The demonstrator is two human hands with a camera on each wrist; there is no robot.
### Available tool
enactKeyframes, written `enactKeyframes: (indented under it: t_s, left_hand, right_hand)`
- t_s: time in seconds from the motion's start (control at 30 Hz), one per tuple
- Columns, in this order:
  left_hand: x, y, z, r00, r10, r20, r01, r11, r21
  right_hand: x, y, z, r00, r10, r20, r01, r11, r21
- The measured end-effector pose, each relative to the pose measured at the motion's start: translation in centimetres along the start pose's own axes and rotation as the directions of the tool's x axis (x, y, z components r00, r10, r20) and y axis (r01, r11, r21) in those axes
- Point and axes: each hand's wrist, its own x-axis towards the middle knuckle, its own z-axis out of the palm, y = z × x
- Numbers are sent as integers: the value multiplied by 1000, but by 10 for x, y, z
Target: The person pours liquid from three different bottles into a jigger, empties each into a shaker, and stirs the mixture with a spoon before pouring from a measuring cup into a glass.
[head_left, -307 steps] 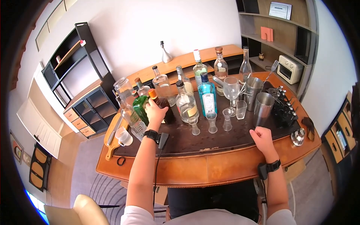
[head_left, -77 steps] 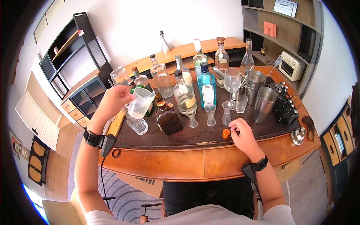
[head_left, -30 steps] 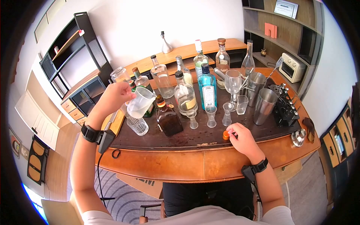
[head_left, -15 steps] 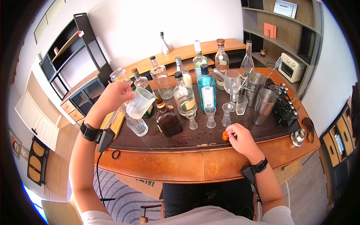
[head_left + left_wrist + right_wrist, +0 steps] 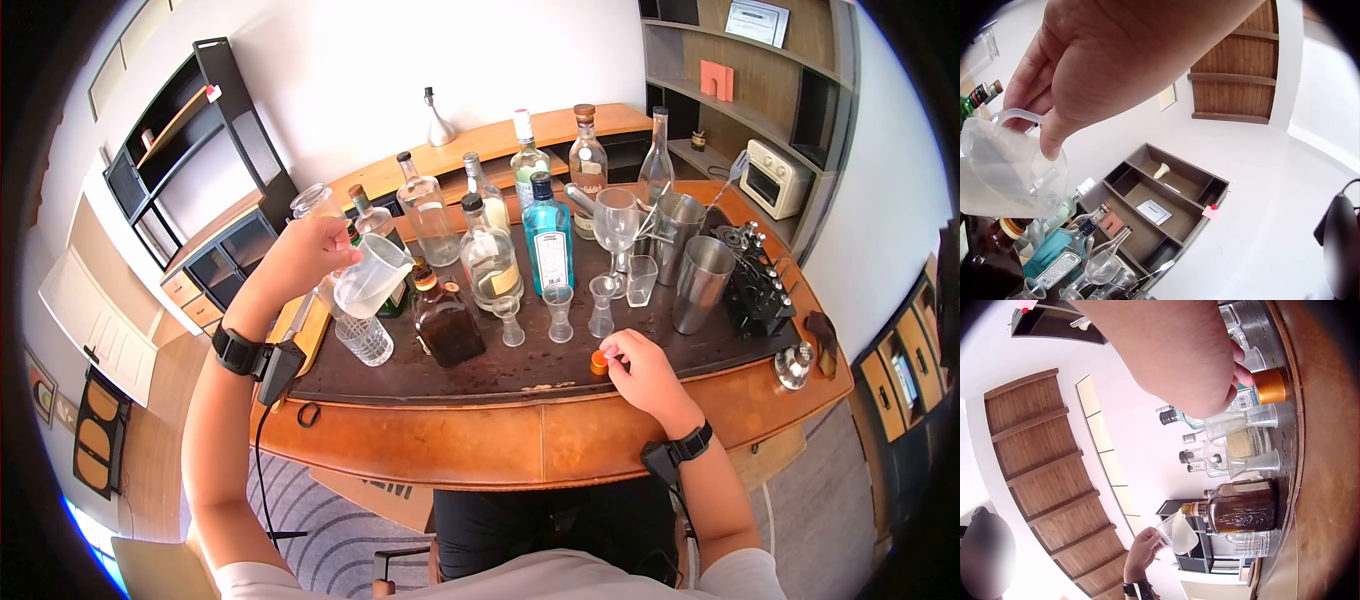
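My left hand (image 5: 305,262) grips the handle of a clear plastic measuring jug (image 5: 370,275), tilted with its spout toward the right. Cloudy, pale liquid sits low in the jug, as the left wrist view (image 5: 1013,181) also shows. Below it stands a cut-glass tumbler (image 5: 366,343), partly covered by the jug. A square brown bottle (image 5: 448,330) without its cap stands beside it, its mouth close to the spout. My right hand (image 5: 645,372) rests near the table's front, fingers loosely curled, fingertips right at an orange bottle cap (image 5: 599,362) on the dark tabletop.
Three clear hourglass jiggers (image 5: 560,313) line the middle, before a blue bottle (image 5: 552,245) and several other bottles. Right of them stand a wine glass (image 5: 616,225) and metal shaker tins (image 5: 703,287). A wooden cutting board (image 5: 312,335) lies at the left.
Ten seconds ago my left hand held the capped brown bottle; now the bottle stands uncapped nearer me, and that hand holds the jug. My right hand has moved left to the cap.
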Motion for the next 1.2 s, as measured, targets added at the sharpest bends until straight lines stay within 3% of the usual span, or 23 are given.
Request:
enactKeyframes:
  t_s: [1.2]
  left_hand:
    - [4, 3, -4, 999, 17, 31, -19, 997, 76]
  right_hand:
    - [0, -1, 0, 1000, -17, -7, 17, 1000, -2]
